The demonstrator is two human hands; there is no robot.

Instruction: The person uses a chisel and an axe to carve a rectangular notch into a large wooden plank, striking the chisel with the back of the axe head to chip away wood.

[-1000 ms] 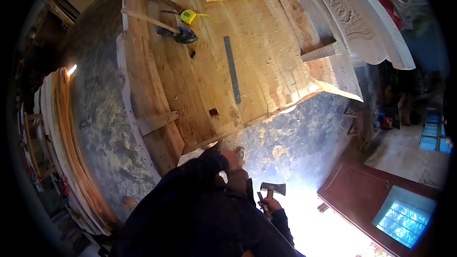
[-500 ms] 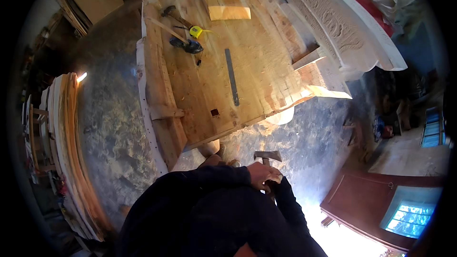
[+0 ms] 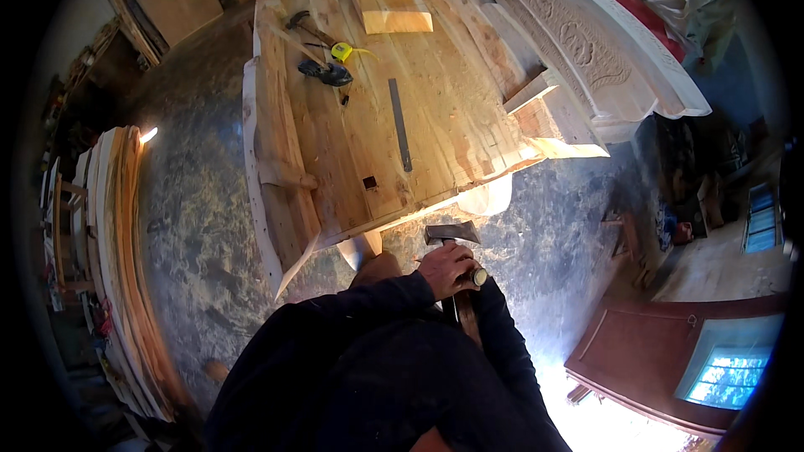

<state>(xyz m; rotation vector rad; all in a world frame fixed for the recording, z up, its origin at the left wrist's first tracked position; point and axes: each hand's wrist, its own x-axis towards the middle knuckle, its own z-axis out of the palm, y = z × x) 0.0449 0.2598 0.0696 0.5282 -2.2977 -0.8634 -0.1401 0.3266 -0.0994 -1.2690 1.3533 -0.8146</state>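
My left hand [image 3: 448, 270] is closed around the handle of an axe [image 3: 453, 233], just below its dark metal head. The axe handle runs down from the fist towards my lap, between my dark sleeves. Beside my fingers shows a round, pale-ended stub [image 3: 479, 276], like the butt of a tool handle; what it belongs to is hidden. My right sleeve [image 3: 501, 318] comes up from below to the same spot, but the right hand itself is hidden behind the left hand and the axe.
Ahead stands a large wooden workpiece [image 3: 352, 142] carrying a hammer [image 3: 308, 28], a yellow tape measure [image 3: 341, 51], a dark tool [image 3: 327, 74] and a flat metal strip [image 3: 399, 125]. A carved panel [image 3: 578, 42] lies at right, stacked boards [image 3: 117, 259] at left, a brown door [image 3: 636, 351] lower right.
The axe and my left hand have moved up and slightly left, nearer the workpiece. The round pale stub now shows beside the fingers. My view has shifted a little.
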